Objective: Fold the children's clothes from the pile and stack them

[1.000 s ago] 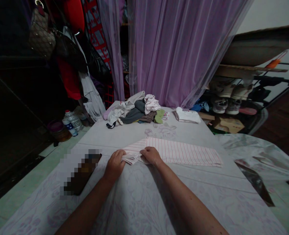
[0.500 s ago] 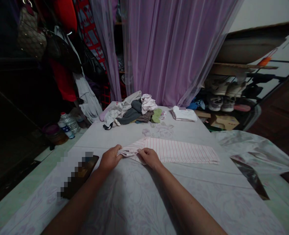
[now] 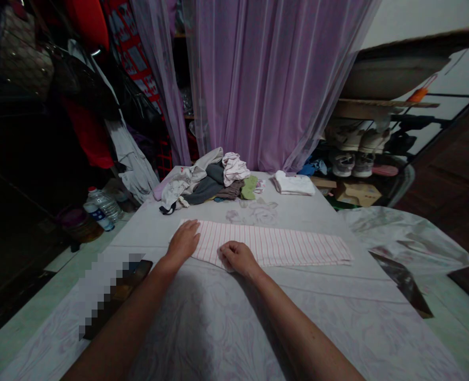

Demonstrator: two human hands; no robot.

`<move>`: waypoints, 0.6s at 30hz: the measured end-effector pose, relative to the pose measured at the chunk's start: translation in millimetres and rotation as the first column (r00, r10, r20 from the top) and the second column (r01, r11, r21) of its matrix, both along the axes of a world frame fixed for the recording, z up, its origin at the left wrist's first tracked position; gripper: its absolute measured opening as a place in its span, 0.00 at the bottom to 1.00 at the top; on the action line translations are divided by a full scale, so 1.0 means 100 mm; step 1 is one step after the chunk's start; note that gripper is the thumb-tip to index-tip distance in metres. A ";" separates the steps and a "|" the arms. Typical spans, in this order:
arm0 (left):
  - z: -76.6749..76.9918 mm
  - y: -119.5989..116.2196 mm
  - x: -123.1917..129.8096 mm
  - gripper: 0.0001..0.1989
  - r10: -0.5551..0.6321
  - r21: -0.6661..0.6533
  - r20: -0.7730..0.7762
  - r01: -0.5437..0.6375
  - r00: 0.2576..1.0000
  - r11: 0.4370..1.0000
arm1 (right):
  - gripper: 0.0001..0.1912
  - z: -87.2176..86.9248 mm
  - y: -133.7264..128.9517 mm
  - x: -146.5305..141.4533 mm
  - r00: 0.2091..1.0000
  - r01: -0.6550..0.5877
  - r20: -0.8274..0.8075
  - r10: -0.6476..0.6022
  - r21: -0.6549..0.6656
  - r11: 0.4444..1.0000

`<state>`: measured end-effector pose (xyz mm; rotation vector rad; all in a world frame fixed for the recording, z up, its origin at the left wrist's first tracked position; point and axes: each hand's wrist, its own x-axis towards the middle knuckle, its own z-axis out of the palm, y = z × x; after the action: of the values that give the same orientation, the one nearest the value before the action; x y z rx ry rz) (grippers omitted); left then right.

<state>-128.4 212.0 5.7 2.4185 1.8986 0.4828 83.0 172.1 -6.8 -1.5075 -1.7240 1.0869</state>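
Note:
A pair of pink-and-white striped trousers [image 3: 278,244] lies doubled lengthwise into a long flat strip across the bed-like surface [image 3: 330,328]. On the left end of the strip, my left hand [image 3: 185,241] rests flat with its fingers stretched over the cloth. My right hand [image 3: 238,257] is at the lower edge, nearer the left end. Its fingers are curled and pinched together on the striped fabric. The fingertips are partly hidden, and the fabric to the right of this hand lies smooth.
Behind the trousers sits a heap of crumpled clothes [image 3: 206,182], with a folded white garment [image 3: 295,184] to its right. A dark flat object [image 3: 111,301], partly pixelated, lies by my left forearm. Clear plastic sheeting [image 3: 413,241] hangs at the right edge.
My left hand has let go of the gathered end and now lies flat on it. That end is spread out smooth. My right hand has stayed nearly in place, and the view has shifted slightly.

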 end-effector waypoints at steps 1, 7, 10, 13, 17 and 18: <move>-0.04 -0.01 0.09 0.22 -0.067 -0.034 -0.014 0.066 0.998 0.997 | 0.14 0.05 0.04 -0.01 0.998 0.023 0.060 -0.025 0.033 0.999; -0.23 -0.07 0.29 0.30 0.013 -0.104 -0.111 -0.025 0.994 0.994 | 0.22 0.16 0.18 0.09 0.840 -0.214 0.543 -0.002 0.334 0.918; -0.20 -0.11 0.26 0.33 0.012 -0.141 -0.154 -0.034 0.988 0.989 | 0.29 0.06 0.14 0.29 0.738 -0.251 0.674 0.010 0.261 0.932; -0.14 -0.13 0.23 0.35 -0.001 -0.188 -0.186 -0.035 0.983 0.981 | 0.32 -0.02 0.07 0.56 0.701 -0.232 0.713 0.008 0.218 0.948; -0.15 -0.09 0.21 0.35 0.008 -0.216 -0.197 -0.051 0.980 0.975 | 0.34 -0.04 -0.02 1.04 0.666 -0.144 0.744 -0.062 0.210 0.967; -0.17 -0.07 0.20 0.36 0.012 -0.219 -0.203 -0.057 0.979 0.974 | 0.34 -0.03 -0.04 1.18 0.655 -0.112 0.751 -0.087 0.210 0.971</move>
<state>-108.2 204.5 -11.2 2.3662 1.9493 0.0204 200.7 168.2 -9.9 -1.9352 -2.3008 0.1741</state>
